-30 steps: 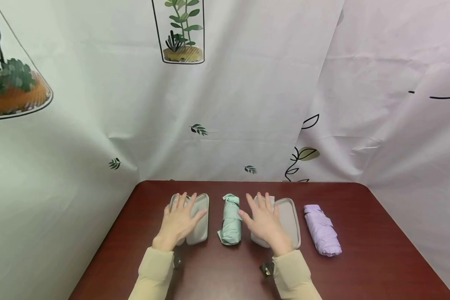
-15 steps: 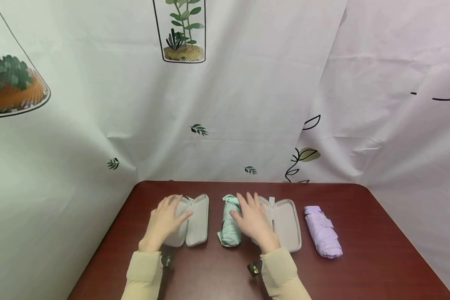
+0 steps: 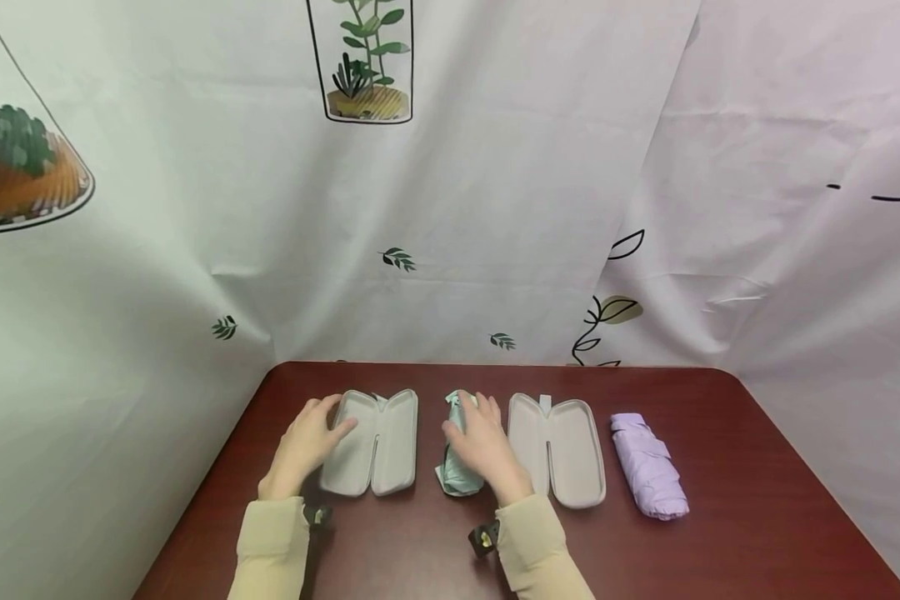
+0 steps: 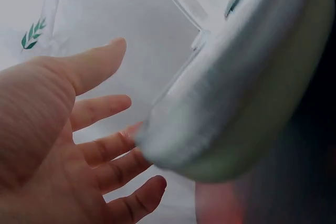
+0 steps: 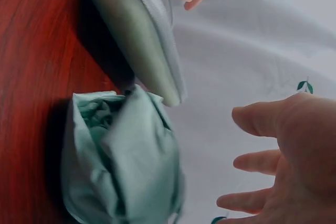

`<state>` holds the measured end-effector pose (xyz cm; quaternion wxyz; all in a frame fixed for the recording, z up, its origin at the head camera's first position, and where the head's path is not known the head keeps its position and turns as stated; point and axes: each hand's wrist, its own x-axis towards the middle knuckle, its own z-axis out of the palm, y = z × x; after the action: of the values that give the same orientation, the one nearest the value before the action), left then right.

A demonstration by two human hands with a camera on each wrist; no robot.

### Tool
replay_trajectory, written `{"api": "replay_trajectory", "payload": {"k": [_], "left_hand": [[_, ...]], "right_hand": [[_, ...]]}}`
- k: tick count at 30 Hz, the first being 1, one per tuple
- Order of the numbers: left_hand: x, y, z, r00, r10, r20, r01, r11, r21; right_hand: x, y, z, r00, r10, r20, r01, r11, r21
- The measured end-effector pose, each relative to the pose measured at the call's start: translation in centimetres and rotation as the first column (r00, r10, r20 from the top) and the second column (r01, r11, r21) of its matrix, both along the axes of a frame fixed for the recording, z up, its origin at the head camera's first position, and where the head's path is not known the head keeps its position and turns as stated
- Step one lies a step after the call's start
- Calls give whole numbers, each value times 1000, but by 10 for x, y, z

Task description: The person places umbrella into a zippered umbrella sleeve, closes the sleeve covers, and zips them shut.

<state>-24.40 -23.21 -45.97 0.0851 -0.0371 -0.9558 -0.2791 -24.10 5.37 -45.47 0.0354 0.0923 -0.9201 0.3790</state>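
A mint-green folded umbrella (image 3: 460, 481) lies on the table between two unzipped, pale grey-lined cases. My right hand (image 3: 487, 446) is above it, covering its upper part. In the right wrist view the umbrella (image 5: 142, 161) stays apart from the spread fingers of that hand (image 5: 294, 156). At the outer edge of the left case (image 3: 396, 442) is my left hand (image 3: 300, 446), thumb over its near half. The left wrist view shows the case's green outer shell (image 4: 236, 156) beside loosely spread fingers; whether the fingertips touch it, I cannot tell.
Right of the umbrella, the second case (image 3: 577, 458) lies spread flat. A lilac folded umbrella (image 3: 648, 467) is farther right on the dark red table (image 3: 757, 500). A white printed cloth (image 3: 450, 208) hangs behind the table and along its sides.
Both hands have moved left: the left from over the left case to its outer edge, the right from the right case to over the green umbrella. Both cases are now uncovered more.
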Motion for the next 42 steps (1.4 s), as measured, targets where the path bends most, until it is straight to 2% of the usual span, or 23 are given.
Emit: {"api": "replay_trajectory", "payload": {"k": [8, 13, 18, 22, 28, 37, 42], "left_hand": [[1, -8, -18, 992, 82, 94, -90, 993, 80], [-4, -5, -24, 989, 106, 100, -119, 983, 140], [-6, -4, -29, 987, 117, 109, -137, 968, 210], [-8, -5, -34, 984, 128, 126, -157, 955, 253], [-11, -6, -38, 987, 124, 106, -148, 952, 269], [-11, -8, -38, 985, 130, 110, -156, 951, 267], [-13, -9, -38, 986, 126, 106, -150, 951, 269]], "right_hand": [[-2, -8, -12, 1000, -11, 11, 12, 1000, -12], [-3, -9, -20, 998, -66, 20, 67, 997, -48], [-2, -11, -31, 993, -109, 46, 111, 993, -41], [-2, -15, -35, 988, -151, 36, 152, 988, -39], [-3, -18, -40, 974, -220, 48, 221, 975, -33], [-7, -19, -43, 961, -262, 89, 267, 963, -45], [-11, -19, -47, 956, -282, 81, 287, 957, -50]]}}
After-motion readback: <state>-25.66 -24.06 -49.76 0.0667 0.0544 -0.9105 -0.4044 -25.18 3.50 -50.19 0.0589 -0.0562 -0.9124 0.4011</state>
